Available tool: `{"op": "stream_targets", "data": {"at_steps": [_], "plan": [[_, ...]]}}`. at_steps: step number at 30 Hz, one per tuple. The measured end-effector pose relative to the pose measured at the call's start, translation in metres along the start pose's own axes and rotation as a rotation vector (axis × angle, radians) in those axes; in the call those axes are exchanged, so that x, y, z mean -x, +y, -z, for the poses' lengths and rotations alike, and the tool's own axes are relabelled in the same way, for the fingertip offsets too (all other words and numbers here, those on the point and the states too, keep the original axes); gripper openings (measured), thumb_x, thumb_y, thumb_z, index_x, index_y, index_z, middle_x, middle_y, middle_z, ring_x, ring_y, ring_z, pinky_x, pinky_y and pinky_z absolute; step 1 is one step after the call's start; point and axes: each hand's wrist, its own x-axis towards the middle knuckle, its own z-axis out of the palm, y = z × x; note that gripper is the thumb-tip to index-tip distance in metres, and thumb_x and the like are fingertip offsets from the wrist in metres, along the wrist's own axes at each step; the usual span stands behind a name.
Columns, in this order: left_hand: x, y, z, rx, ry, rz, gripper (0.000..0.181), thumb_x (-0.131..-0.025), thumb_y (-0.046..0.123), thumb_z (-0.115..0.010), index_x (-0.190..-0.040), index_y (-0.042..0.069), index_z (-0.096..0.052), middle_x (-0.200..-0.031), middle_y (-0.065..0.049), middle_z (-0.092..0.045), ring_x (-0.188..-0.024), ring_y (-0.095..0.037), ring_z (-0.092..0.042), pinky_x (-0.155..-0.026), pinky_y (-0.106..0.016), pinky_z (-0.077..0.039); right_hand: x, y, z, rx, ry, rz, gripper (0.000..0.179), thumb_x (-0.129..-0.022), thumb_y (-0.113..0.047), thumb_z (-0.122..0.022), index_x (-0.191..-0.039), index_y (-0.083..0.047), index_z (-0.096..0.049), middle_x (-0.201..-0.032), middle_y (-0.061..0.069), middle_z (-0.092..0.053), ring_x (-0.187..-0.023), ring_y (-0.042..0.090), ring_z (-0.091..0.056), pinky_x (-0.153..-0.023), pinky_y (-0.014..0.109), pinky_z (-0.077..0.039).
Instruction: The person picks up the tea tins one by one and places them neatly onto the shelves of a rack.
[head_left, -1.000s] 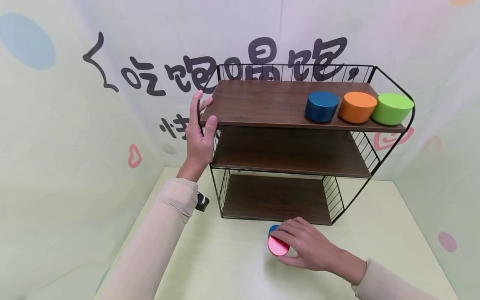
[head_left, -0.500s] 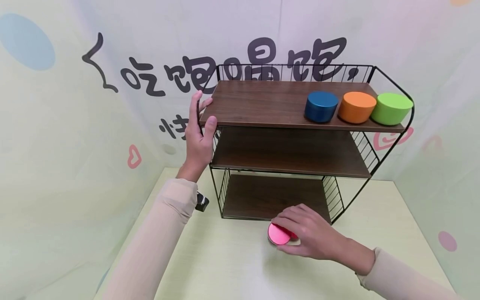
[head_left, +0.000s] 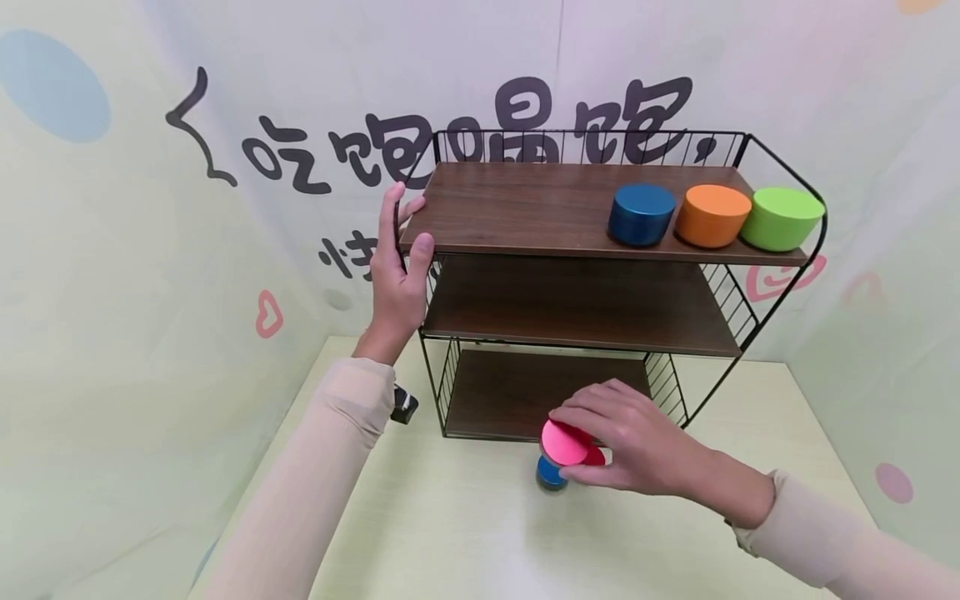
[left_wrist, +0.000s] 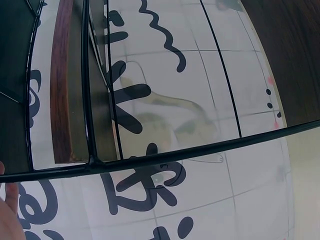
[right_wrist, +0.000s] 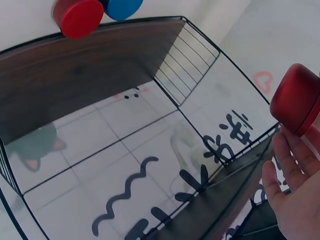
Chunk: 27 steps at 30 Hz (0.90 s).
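My left hand (head_left: 401, 279) holds the upper left side of a three-tier shelf rack (head_left: 517, 208), thumb at the front edge of the top board and fingers around the side wire. In the left wrist view only fingertips (left_wrist: 10, 207) show beside the black frame. My right hand (head_left: 626, 437) grips a round red tin (head_left: 566, 442), its lid shining pink, in front of the bottom board. The right wrist view shows the same red tin (right_wrist: 297, 100) at the fingertips. Below it a blue tin (head_left: 551, 473) and a second red tin (head_left: 595, 456) stand on the table.
A dark blue tin (head_left: 641, 215), an orange tin (head_left: 713, 217) and a green tin (head_left: 782, 219) line the right of the top board. A small black object (head_left: 404, 404) lies left of the rack on the pale table (head_left: 450, 517). Printed cloth walls (head_left: 300, 83) surround it.
My right hand has lifted the red tin up toward the rack, uncovering the blue tin and the other red tin. My left hand has stayed on the rack.
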Motion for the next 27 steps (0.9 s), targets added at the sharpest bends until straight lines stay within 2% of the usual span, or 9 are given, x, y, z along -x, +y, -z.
{"op": "stream_targets", "data": {"at_steps": [4,10,15,17,20,24,26,27], "plan": [[0.000,0.000,0.000,-0.002,0.001,-0.002,0.052,-0.096,0.004,-0.048,-0.144,-0.010,-0.033,-0.131,-0.030,-0.056,-0.126,-0.038,-0.050,-0.104,-0.033,-0.034,-0.008,0.002,0.013,-0.010,0.004,-0.001,0.061,-0.075,-0.052,-0.082,-0.121,-0.013,-0.069,-0.112,-0.001,-0.069,-0.104,0.016,-0.063,-0.083,0.040,-0.053],[0.000,-0.001,0.000,-0.008,0.004,0.003,0.052,-0.097,0.007,-0.048,-0.144,-0.010,-0.033,-0.132,-0.029,-0.056,-0.126,-0.037,-0.050,-0.103,-0.032,-0.034,-0.025,0.001,0.035,0.007,0.024,-0.009,0.067,-0.065,-0.044,-0.091,-0.121,-0.013,-0.069,-0.113,0.001,-0.069,-0.105,0.018,-0.064,-0.082,0.042,-0.055],[0.001,-0.001,0.000,-0.020,0.001,0.000,0.052,-0.097,0.008,-0.048,-0.144,-0.009,-0.033,-0.132,-0.029,-0.056,-0.126,-0.036,-0.050,-0.103,-0.033,-0.034,-0.036,0.003,0.051,0.030,0.042,0.016,0.067,-0.064,-0.043,-0.091,-0.119,-0.011,-0.070,-0.112,0.003,-0.070,-0.103,0.018,-0.064,-0.080,0.041,-0.055],[0.000,-0.001,0.000,-0.019,0.002,-0.003,0.052,-0.097,0.007,-0.048,-0.144,-0.010,-0.033,-0.132,-0.029,-0.056,-0.126,-0.036,-0.050,-0.103,-0.033,-0.034,-0.040,0.003,0.056,0.034,0.052,0.028,0.065,-0.067,-0.046,-0.089,-0.119,-0.011,-0.070,-0.111,0.003,-0.070,-0.102,0.019,-0.064,-0.080,0.040,-0.054],[0.000,-0.002,-0.001,-0.016,0.001,-0.002,0.052,-0.097,0.008,-0.048,-0.144,-0.009,-0.033,-0.132,-0.029,-0.056,-0.126,-0.036,-0.051,-0.103,-0.033,-0.034,-0.045,0.005,0.065,0.039,0.075,0.042,0.059,-0.078,-0.053,-0.079,-0.118,-0.010,-0.071,-0.109,0.003,-0.071,-0.100,0.019,-0.064,-0.080,0.041,-0.054],[0.001,-0.019,-0.001,-0.019,0.004,-0.010,0.053,-0.100,0.019,-0.048,-0.147,-0.003,-0.034,-0.134,-0.022,-0.057,-0.127,-0.028,-0.051,-0.103,-0.034,-0.034,-0.054,0.007,0.076,0.054,0.104,0.058,0.064,-0.088,-0.063,-0.061,-0.117,-0.007,-0.071,-0.107,0.006,-0.071,-0.099,0.021,-0.065,-0.080,0.042,-0.054],[0.002,-0.030,-0.001,-0.022,0.007,-0.014,0.056,-0.101,0.028,-0.049,-0.148,0.002,-0.035,-0.135,-0.017,-0.058,-0.128,-0.023,-0.051,-0.103,-0.034,-0.035,-0.058,0.008,0.082,0.067,0.110,0.058,0.064,-0.088,-0.063,-0.060,-0.116,-0.006,-0.071,-0.107,0.007,-0.072,-0.099,0.021,-0.065,-0.080,0.042,-0.054],[0.002,-0.036,-0.001,-0.022,0.008,-0.018,0.057,-0.101,0.031,-0.049,-0.149,0.004,-0.035,-0.135,-0.014,-0.059,-0.128,-0.021,-0.051,-0.103,-0.034,-0.035,-0.060,0.008,0.085,0.074,0.113,0.062,0.063,-0.086,-0.061,-0.065,-0.116,-0.006,-0.071,-0.107,0.007,-0.072,-0.099,0.022,-0.065,-0.080,0.042,-0.054]]}}
